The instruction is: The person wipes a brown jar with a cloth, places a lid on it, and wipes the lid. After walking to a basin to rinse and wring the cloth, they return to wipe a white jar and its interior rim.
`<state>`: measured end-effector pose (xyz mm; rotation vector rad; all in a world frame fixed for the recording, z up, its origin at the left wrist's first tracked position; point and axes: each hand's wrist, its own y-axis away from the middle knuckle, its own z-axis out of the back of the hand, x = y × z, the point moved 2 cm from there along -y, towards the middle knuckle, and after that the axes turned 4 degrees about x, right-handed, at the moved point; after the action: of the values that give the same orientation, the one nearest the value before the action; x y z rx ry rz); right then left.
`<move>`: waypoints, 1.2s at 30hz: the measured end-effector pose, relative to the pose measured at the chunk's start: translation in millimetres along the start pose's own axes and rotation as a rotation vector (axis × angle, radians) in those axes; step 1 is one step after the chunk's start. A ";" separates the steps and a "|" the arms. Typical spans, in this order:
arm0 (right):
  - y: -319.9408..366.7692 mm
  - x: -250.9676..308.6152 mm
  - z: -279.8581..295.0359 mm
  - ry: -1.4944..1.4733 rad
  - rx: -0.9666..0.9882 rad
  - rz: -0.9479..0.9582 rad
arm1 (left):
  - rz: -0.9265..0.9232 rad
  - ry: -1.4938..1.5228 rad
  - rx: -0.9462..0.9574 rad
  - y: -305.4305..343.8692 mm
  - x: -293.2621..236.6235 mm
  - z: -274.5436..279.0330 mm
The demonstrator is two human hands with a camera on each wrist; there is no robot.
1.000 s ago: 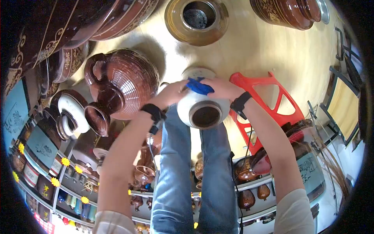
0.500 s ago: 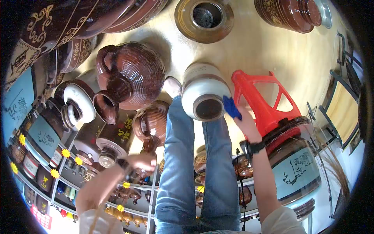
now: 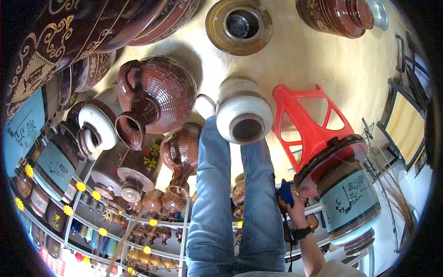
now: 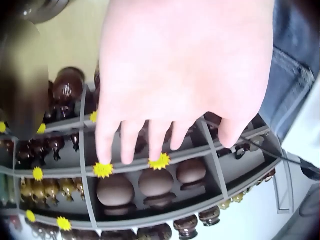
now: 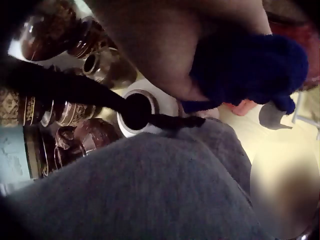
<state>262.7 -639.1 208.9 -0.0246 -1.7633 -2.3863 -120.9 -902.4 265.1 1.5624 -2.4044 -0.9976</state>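
My right hand (image 3: 298,210) is beside my right thigh and grips a bunched blue cloth (image 3: 286,193). In the right wrist view the cloth (image 5: 250,70) bulges out of the curled fingers. My left hand (image 4: 185,65) is out of the head view; the left wrist view has it with fingers straight and spread, holding nothing, in front of the shelves. A white jar (image 3: 242,110) with a brown-rimmed mouth stands upright on the floor by my knees, and neither hand touches it.
A red plastic stool (image 3: 281,108) stands right of the jar, near a blue-panelled jar (image 3: 350,196). Brown handled jugs, one large (image 3: 170,90), crowd the left. A wide brown jar (image 3: 217,25) is ahead. Shelves (image 3: 157,224) of small pots carry yellow star tags.
Both hands have left the white jar. The right one has drawn back to my right side with the blue cloth, while the left has dropped out of the head view.
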 end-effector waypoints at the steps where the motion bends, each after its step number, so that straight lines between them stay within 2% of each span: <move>1: 13.3 -10.9 -6.6 -0.034 -0.036 0.005 | -0.002 0.019 -0.009 1.4 0.9 -1.9; 3: 39.1 -21.8 -14.6 -0.070 -0.070 0.010 | -0.003 0.058 -0.026 8.2 -0.1 -6.3; 5: 62.4 -31.2 -21.9 -0.279 0.043 -0.283 | -0.002 0.096 -0.049 16.7 -0.4 -9.3; 6: 72.6 -36.8 -26.9 -0.281 0.042 -0.282 | -0.001 0.115 -0.059 20.9 -0.4 -11.0; 8: 100.5 -59.5 -40.1 -0.190 0.165 -0.337 | -0.001 0.154 -0.078 28.0 -0.5 -15.0; 9: 146.6 -146.8 -79.9 -0.190 0.164 -0.337 | -0.003 0.173 -0.087 31.5 -0.9 -17.1; 10: 173.5 -211.1 -118.2 -0.389 0.203 -0.365 | -0.005 0.192 -0.095 35.1 -1.3 -19.4; 11: 164.1 -224.5 -162.3 -0.590 0.240 -0.390 | -0.007 0.209 -0.102 38.9 -1.3 -21.2; 13: 179.8 -149.9 -103.0 -0.013 0.520 -0.134 | -0.011 0.241 -0.121 44.4 -1.7 -22.4; 14: 202.4 -196.9 -152.2 -0.096 0.463 0.078 | -0.014 0.257 -0.133 47.3 -2.1 -22.8; 18: 215.7 -232.4 -164.4 -0.060 0.520 0.067 | -0.025 0.336 -0.175 57.9 -2.9 -29.6; 21: 221.7 -238.3 -163.8 -0.029 0.583 0.050 | -0.030 0.395 -0.201 63.8 -2.7 -34.3; 30: 238.7 -232.9 -134.9 0.064 0.765 -0.004 | -0.047 0.569 -0.276 78.6 -0.9 -45.4; 36: 241.9 -205.7 -103.6 0.123 0.893 -0.038 | -0.052 0.688 -0.325 85.7 4.2 -51.8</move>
<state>510.6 -779.5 383.2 0.2612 -2.5787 -1.3805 -167.7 -908.1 353.6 1.5242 -1.6570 -0.6579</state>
